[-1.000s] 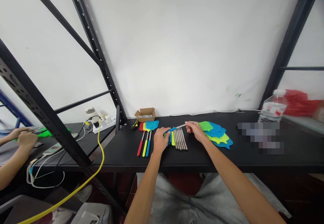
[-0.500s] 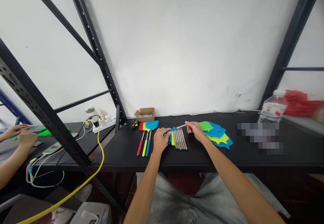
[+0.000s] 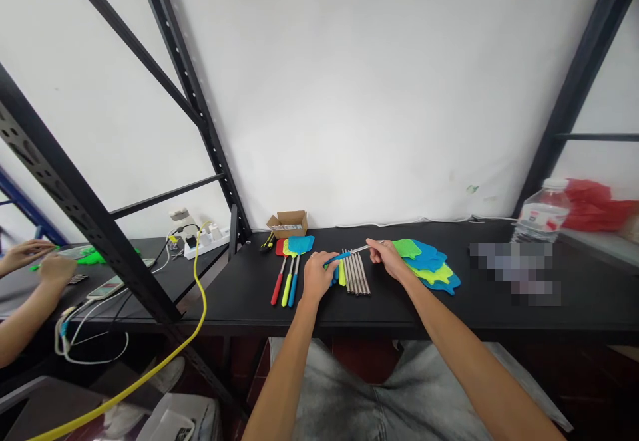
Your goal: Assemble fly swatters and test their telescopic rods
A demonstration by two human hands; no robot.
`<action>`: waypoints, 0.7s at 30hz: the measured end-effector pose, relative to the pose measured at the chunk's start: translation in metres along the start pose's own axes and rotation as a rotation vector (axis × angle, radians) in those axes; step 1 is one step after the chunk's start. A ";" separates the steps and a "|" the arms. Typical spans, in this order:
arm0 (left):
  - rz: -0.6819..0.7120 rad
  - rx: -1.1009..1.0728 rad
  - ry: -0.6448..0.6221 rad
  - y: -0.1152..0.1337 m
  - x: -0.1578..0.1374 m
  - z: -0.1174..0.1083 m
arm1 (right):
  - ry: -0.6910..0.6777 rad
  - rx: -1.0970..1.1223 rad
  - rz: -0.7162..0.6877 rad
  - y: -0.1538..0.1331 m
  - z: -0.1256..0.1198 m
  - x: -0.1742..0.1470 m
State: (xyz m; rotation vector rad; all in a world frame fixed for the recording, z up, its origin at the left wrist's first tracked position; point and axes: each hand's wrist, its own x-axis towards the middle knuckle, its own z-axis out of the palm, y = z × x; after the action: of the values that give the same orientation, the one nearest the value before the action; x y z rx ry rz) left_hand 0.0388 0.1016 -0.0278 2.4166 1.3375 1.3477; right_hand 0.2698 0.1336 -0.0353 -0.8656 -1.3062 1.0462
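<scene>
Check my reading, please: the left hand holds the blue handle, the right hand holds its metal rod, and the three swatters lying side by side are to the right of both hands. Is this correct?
Not quite: the three swatters lie to the left of both hands, as the head view shows. The left hand does hold the blue handle, and the right hand its metal rod.

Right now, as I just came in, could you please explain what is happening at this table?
The person's left hand holds a blue handle, and the right hand pinches the metal rod extending from it. Loose rods lie in a row on the black table, just below the held piece. Three fly swatters lie side by side to the left of both hands, while loose green, blue and yellow swatter heads overlap near the right hand.
</scene>
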 end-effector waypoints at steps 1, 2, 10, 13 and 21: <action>0.001 0.004 -0.005 -0.001 0.000 0.000 | -0.004 0.000 0.000 0.000 0.000 0.000; 0.002 0.007 -0.010 -0.001 0.000 0.000 | -0.007 -0.001 -0.002 0.001 -0.001 0.000; 0.001 0.005 0.002 0.002 -0.001 0.000 | -0.051 -0.079 -0.020 0.002 -0.001 -0.001; 0.021 -0.012 0.011 0.006 -0.001 0.000 | -0.100 -0.158 -0.033 0.001 0.002 -0.002; -0.041 -0.040 0.105 0.002 -0.001 0.000 | 0.005 -0.349 -0.122 -0.017 0.006 -0.008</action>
State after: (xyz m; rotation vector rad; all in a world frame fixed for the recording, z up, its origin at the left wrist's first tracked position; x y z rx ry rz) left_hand 0.0403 0.0993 -0.0277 2.3092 1.3619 1.4943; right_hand 0.2662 0.1197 -0.0214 -1.0309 -1.5439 0.7304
